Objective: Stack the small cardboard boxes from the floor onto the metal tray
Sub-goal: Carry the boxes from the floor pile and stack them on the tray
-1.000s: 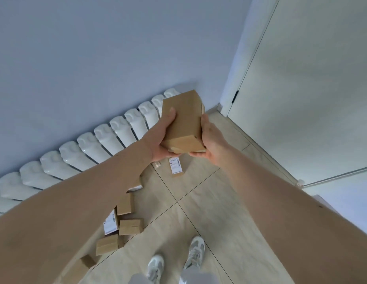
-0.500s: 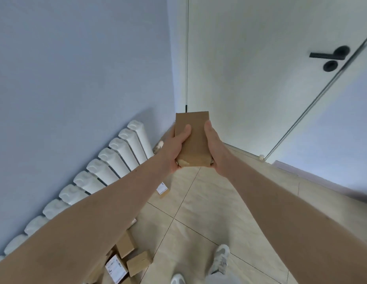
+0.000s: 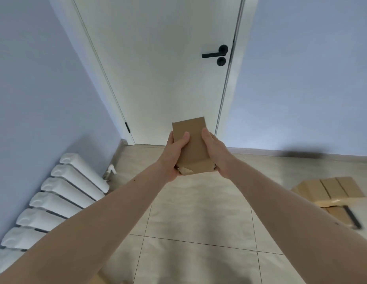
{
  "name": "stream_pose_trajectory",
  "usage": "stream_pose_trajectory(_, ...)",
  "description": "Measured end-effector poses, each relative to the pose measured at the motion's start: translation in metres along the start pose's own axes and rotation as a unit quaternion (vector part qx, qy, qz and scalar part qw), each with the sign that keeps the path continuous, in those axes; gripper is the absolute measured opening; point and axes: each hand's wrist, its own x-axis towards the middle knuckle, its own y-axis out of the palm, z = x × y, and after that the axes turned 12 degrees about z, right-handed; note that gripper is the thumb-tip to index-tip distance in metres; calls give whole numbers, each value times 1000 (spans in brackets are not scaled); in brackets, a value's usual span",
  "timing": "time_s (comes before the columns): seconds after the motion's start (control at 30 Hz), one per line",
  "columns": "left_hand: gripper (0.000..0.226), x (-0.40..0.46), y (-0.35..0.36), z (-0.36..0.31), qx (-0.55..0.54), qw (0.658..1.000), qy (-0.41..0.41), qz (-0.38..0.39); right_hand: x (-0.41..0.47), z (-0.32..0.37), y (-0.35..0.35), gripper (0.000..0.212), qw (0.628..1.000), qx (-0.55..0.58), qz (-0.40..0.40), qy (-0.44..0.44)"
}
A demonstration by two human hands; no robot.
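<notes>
Brown cardboard box [image 3: 192,147] is being held up in front of the white door [image 3: 164,74], well above the tiled floor [image 3: 194,212]. The left hand [image 3: 174,155] and right hand [image 3: 216,152] are clamping its 2 sides, thumbs lying on top. More boxes [image 3: 330,189] are stacked at the right.

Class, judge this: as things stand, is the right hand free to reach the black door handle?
Probably not: the right hand and left hand both grip the cardboard box, and the door handle sits well beyond it.
</notes>
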Motion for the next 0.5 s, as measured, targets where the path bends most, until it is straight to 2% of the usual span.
stream_pose_trajectory(0.23, 38, 50, 137, 40, 5, 999, -3, 43, -48, -28, -139, 39, 998, 37, -51, -5)
stream_pose_trajectory(0.5, 36, 101, 286, 95, 40, 994, -17, 96, -99, -73, -290, 49, 991, 90, -103, 1)
